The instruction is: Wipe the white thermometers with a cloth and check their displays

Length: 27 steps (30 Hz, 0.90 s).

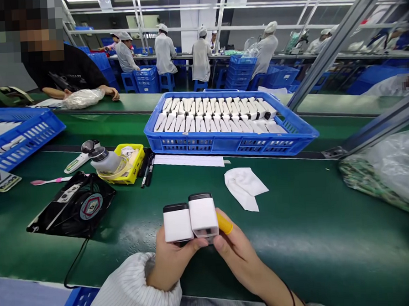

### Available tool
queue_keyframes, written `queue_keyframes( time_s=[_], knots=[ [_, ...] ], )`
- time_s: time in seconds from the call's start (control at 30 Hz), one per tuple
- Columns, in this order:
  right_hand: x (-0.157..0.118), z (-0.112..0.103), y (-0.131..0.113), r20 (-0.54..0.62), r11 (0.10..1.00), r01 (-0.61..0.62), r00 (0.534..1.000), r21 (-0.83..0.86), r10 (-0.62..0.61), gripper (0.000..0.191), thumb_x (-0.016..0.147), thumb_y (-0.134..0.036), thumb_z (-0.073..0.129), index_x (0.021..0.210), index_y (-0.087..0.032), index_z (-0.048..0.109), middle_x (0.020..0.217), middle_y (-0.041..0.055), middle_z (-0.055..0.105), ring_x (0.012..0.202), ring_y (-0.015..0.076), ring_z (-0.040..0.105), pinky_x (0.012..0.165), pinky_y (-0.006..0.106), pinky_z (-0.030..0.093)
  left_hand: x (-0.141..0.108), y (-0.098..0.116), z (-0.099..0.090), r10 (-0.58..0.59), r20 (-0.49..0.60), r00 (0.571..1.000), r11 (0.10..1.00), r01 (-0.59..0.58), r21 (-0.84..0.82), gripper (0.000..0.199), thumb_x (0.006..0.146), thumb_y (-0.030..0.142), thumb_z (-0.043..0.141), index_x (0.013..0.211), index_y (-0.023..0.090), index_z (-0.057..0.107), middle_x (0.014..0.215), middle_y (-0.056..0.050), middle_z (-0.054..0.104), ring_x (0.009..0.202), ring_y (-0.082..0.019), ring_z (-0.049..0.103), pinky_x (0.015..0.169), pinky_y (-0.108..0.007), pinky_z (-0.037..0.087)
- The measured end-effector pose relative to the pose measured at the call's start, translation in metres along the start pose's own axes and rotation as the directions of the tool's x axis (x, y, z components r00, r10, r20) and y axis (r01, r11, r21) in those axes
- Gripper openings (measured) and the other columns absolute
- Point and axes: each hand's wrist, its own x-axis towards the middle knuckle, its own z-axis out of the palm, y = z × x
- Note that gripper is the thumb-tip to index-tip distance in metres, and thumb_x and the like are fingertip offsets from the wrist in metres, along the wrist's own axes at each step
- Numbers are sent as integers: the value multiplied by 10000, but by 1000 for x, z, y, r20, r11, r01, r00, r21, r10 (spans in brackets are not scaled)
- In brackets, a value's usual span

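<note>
Two small white box-shaped housings with black ends are held up side by side over the green bench. My left hand (167, 263) is closed around the left housing (177, 226), its thumb reaching under the other one. Gripped by my right hand (242, 256) is the right housing (203, 214), which stands slightly higher and shows an opening at its lower end. A yellow finger cot (224, 223) covers one right finger. The fingers behind both housings are hidden. Beyond them lies a crumpled white cloth (244, 185).
A blue crate (231, 144) with rows of white housings stands at the back. On the left are a black fan (75, 207), a pump bottle (105, 160), a yellow basket (136, 168) and another blue crate (48, 129). Bagged circuit boards (373, 180) lie right. A person (66, 71) sits opposite.
</note>
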Motion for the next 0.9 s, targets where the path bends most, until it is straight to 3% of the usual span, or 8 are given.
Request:
queue_keyframes(
  time_s=[0.13, 0.23, 0.33, 0.43, 0.53, 0.7, 0.8, 0.9],
  knots=[
    [17, -50, 10, -212, 722, -64, 970, -689, -116, 410, 1001, -444, 346, 1285, -184, 487, 1242, 154, 507, 1115, 293, 514, 943, 451, 464, -2, 8, 2, -69, -47, 996, 997, 68, -40, 421, 539, 431, 902, 786, 138, 728, 752, -81, 753, 721, -240, 719, 675, -274, 603],
    [32, -87, 38, -307, 565, -170, 939, -807, -156, 366, 945, -416, 406, 1034, -134, 622, 1225, 251, 503, 1180, 435, 422, 929, 639, 388, -5, 13, 2, -92, -56, 994, 995, 89, -48, 441, 527, 443, 904, 785, 136, 721, 735, -81, 749, 710, -245, 719, 666, -279, 607],
    [38, -104, 50, -267, 572, -129, 950, -810, -164, 367, 948, -408, 394, 772, -183, 625, 855, 167, 603, 838, 335, 576, 712, 484, 506, -9, 18, 1, -83, -62, 995, 996, 81, -39, 418, 541, 448, 896, 770, 145, 723, 730, -74, 747, 708, -240, 716, 663, -273, 606],
    [34, -97, 18, -237, 607, -39, 939, -794, -250, 330, 971, -403, 411, 833, -191, 623, 727, 62, 574, 624, 216, 558, 566, 331, 480, -11, 22, -1, -57, -59, 997, 998, 57, 0, 369, 563, 432, 887, 743, 151, 731, 715, -68, 743, 700, -233, 712, 641, -257, 599],
    [23, -68, -37, -267, 653, 97, 860, -751, -435, 219, 995, -380, 441, 996, -218, 588, 889, 49, 596, 754, 197, 587, 632, 304, 486, -11, 24, -3, -25, -25, 999, 998, 26, 56, 291, 569, 359, 887, 719, 158, 741, 684, -60, 737, 656, -237, 705, 592, -263, 594],
    [26, -35, -79, 124, 496, 558, 738, -665, -663, 219, 1027, -269, 420, 1131, -184, 593, 1091, 90, 655, 1019, 200, 611, 868, 312, 495, -10, 27, -3, 13, 7, 1000, 991, -14, 131, 296, 522, 343, 895, 709, 165, 750, 694, -57, 738, 654, -262, 700, 586, -298, 592],
    [35, -49, -74, 91, 350, 459, 701, -817, -707, 210, 1001, -160, 434, 1062, -175, 634, 971, 91, 683, 901, 212, 638, 773, 330, 511, -13, 31, -2, -2, 1, 1000, 989, 2, 148, 322, 527, 408, 893, 703, 175, 757, 662, -55, 734, 628, -260, 700, 563, -291, 585],
    [31, -61, -79, -202, 433, 225, 642, -873, -740, 186, 950, -128, 552, 1060, -239, 652, 935, 54, 666, 816, 203, 638, 717, 322, 504, -17, 36, -1, -5, -22, 1000, 989, 9, 145, 315, 562, 457, 873, 703, 198, 761, 662, -45, 737, 631, -243, 703, 578, -272, 579]
  ],
)
